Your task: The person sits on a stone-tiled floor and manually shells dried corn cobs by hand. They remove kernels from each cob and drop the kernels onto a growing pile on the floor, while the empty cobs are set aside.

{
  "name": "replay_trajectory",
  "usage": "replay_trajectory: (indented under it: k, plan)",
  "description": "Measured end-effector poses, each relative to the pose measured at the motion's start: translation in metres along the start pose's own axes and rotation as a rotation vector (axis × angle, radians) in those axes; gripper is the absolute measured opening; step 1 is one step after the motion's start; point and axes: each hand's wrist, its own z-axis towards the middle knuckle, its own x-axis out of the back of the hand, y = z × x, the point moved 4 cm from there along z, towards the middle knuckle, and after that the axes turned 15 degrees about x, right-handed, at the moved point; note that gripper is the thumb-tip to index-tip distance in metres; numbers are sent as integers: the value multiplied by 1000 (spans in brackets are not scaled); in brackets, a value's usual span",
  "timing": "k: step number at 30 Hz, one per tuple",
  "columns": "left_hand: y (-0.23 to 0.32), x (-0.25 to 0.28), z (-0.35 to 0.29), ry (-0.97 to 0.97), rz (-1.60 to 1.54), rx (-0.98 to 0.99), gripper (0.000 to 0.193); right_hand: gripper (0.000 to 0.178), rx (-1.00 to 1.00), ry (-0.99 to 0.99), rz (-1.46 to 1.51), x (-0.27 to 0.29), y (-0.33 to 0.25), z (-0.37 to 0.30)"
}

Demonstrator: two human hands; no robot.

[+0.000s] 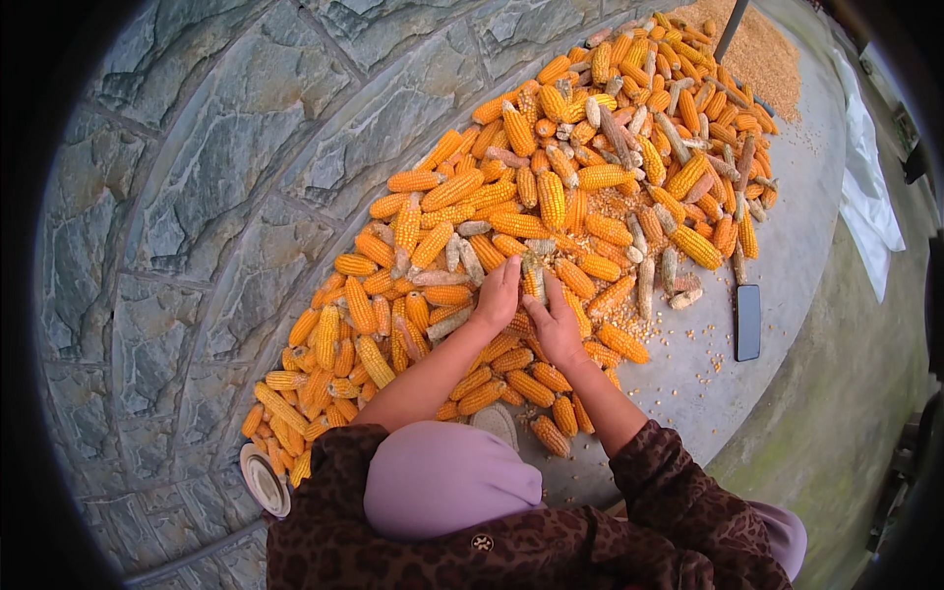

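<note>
In front of me a partly shelled corn cob (532, 278) stands between my two hands, with kernels gone from part of its side. My left hand (499, 295) closes against it from the left. From the right, my right hand (557, 323) grips its lower part, thumb along the near side. The undersides of the fingers are hidden. Both hands are over a large pile of orange corn cobs (551, 202), where several bare pale cobs (646, 285) lie among the full ones.
A stone wall (236, 167) borders the pile on the left. Loose kernels (703, 369) dot the grey floor (787, 226) near a dark phone (747, 323). Farther off are a kernel heap (762, 64), a thin pole (731, 31) and white sheeting (870, 187). A round pale container (265, 480) sits left.
</note>
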Motion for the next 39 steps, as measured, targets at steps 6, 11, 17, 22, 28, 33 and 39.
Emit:
replay_trajectory:
  k: [6, 11, 17, 22, 28, 33, 39]
  plan:
    - [4, 4, -10, 103, 40, -48, 59, 67, -115, -185, -160, 14, -30, 8]
    - [3, 4, -9, 42, 42, -29, 54, 67, -123, -184, -162, 18, -30, 10]
    - [24, 21, -4, 116, 301, -254, 37, 59, 26, -137, -57, 28, -15, 17]
    - [42, 29, -16, -112, 668, -329, 46, 39, -360, -279, 524, 49, 2, 31]
    - [19, 0, -21, -371, 98, 173, 46, 30, -448, 221, 884, 55, 11, 38]
    - [2, -20, -36, -454, -262, 340, 32, 41, -239, 113, 383, 44, 20, 33]
    - [-7, -28, -50, -458, -459, 414, 16, 35, -336, 141, 626, 40, 14, 32]
